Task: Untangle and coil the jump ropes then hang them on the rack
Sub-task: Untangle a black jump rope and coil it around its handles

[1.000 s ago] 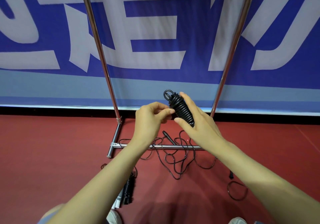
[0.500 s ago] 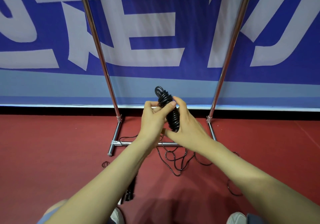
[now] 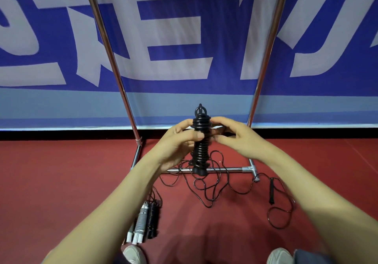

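Observation:
I hold a black jump rope bundle upright in front of me, its cord wound tightly round the handles with a small loop on top. My left hand grips the bundle at its middle. My right hand pinches the cord near the top of the bundle. Behind stands the metal rack, two slanted poles joined by a low crossbar. A loose black rope lies tangled on the red floor under the crossbar, with one handle off to the right.
Two wound rope bundles, one white and one black, lie on the floor by my left foot. A blue and white banner backs the rack. My shoes show at the bottom edge.
The bundle has turned from tilted to upright. My left hand has moved from its top to its middle, and my right hand has shifted from behind it to its upper right side.

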`<state>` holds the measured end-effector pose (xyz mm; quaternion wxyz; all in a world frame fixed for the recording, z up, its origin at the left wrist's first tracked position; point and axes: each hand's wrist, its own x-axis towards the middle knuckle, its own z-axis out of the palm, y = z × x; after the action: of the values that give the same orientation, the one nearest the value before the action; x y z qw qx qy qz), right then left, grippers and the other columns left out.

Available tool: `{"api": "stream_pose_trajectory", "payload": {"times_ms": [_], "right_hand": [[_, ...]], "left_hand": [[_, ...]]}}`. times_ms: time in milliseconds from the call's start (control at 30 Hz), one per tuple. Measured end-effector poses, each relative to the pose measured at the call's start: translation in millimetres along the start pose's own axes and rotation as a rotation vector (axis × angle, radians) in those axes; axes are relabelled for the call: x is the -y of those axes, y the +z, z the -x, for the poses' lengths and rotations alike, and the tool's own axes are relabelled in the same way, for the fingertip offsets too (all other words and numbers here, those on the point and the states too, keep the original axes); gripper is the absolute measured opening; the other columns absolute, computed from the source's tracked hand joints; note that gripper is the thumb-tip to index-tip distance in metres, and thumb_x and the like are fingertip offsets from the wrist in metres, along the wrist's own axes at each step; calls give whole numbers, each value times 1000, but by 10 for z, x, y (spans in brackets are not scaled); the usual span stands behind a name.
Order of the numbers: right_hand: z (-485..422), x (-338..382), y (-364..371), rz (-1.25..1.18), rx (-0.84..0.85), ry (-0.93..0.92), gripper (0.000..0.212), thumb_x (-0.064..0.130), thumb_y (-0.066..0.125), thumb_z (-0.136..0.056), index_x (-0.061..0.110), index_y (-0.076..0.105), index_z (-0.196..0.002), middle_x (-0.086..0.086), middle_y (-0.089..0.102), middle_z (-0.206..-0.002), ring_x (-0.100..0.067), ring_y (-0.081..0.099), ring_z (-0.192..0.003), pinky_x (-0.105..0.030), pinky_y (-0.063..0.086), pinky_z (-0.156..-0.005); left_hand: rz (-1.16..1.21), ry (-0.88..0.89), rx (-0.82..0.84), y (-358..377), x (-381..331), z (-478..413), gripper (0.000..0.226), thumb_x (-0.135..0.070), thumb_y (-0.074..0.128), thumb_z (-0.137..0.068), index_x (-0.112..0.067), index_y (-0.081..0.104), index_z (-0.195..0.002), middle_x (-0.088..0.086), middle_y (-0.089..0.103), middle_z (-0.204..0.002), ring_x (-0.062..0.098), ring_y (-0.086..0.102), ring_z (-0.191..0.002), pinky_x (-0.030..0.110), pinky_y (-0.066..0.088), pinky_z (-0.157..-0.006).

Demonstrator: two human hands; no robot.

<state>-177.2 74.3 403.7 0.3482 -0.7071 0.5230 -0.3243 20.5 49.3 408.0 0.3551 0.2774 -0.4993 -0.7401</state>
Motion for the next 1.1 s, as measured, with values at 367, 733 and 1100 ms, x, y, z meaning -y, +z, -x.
{"api": "stream_pose_trajectory", "payload": {"times_ms": [367,733,1100], "right_hand": [[32,1,-4,191,-227,-40,6,23,68,-89,21,69,-83,3,64,-80,-13,59,-70,-35,50,-76],[132,157,-56,-319,-2,-47,16,0,72,-81,14,66,-85,5,58,-112,3,61,-97,-12,45,-87],[112,214,-130,-841,-216,42,26,11,70,-70,11,60,-94,-11,75,-88,-21,71,-82,-27,57,-82]], "left_hand": [[-111,-126,-243,112,105,-62,21,-17,62,-89,-11,64,-109,3,68,-84,13,63,-75,31,44,-68],[-165,0,-327,78,98,-26,22,-17,53,-97,-9,52,-118,8,71,-87,18,69,-68,48,52,-74],[-65,-18,-216,70,37,68,28,-18,55,-89,-14,62,-116,7,71,-103,23,71,-84,44,44,-81]]}}
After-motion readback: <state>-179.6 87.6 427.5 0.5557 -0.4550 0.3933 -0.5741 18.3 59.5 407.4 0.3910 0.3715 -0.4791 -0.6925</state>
